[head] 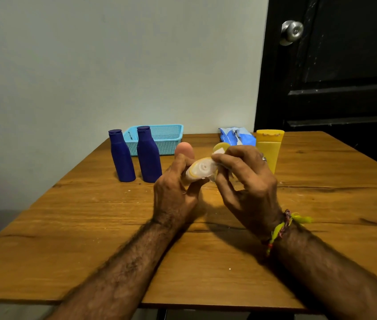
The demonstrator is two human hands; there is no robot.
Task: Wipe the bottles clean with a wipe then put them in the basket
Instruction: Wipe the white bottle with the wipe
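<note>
Between your two hands, raised above the table (90,227), you hold a small pale bottle (200,170) with its flip cap (220,147) open. Your left hand (176,192) curls around its body; your right hand (247,181) pinches a white wipe (219,151) against the cap end. Beyond your left hand stand two blue bottles (121,157) (148,155), with the turquoise basket (164,137) just behind them. A peach-coloured rounded top (184,149) pokes up behind your left knuckles. Beyond your right hand stands a yellow tube (269,146), with the blue wipe pack (237,136) lying beside it.
</note>
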